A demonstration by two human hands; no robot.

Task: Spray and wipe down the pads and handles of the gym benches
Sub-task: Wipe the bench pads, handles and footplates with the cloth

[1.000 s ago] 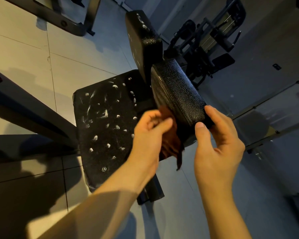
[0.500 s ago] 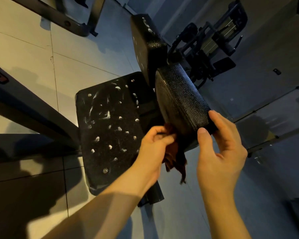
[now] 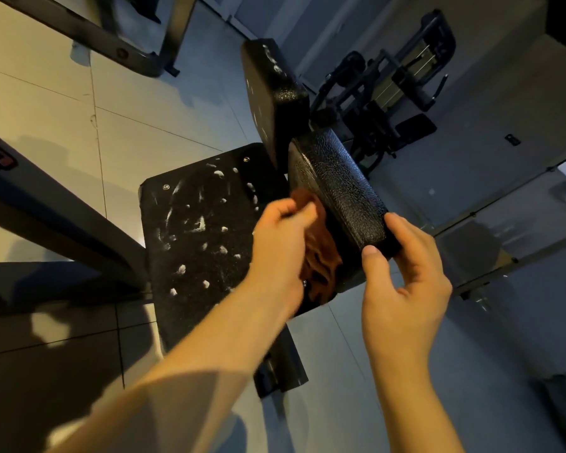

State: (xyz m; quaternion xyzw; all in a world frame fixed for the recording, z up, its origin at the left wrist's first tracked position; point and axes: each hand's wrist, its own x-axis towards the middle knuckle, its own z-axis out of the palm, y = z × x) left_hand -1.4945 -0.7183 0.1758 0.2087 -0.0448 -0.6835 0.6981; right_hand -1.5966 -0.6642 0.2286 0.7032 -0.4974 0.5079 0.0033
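The near end of the pad (image 3: 337,188) is grasped by the right hand (image 3: 402,282), with the thumb set on the near corner and the fingers curled round the right edge. Just left of the pad, a brown cloth (image 3: 321,256) is clenched in the left hand (image 3: 281,243) and pressed against the pad's left side; folds of it are seen hanging below the fingers. The pad is held tilted, its textured black face turned up. Left of the pad and lower, a flat black plate (image 3: 203,243) is dotted with white foam spots and smears. Just beyond the pad a second pad (image 3: 275,99) is set upright, also flecked with white; whether the two touch cannot be told. Farther behind the pad, to its right, a dark machine (image 3: 389,93) is seen on the tiled floor (image 3: 144,132). Well left of the pad, a dark beam (image 3: 62,223) is seen crossing the tiles.
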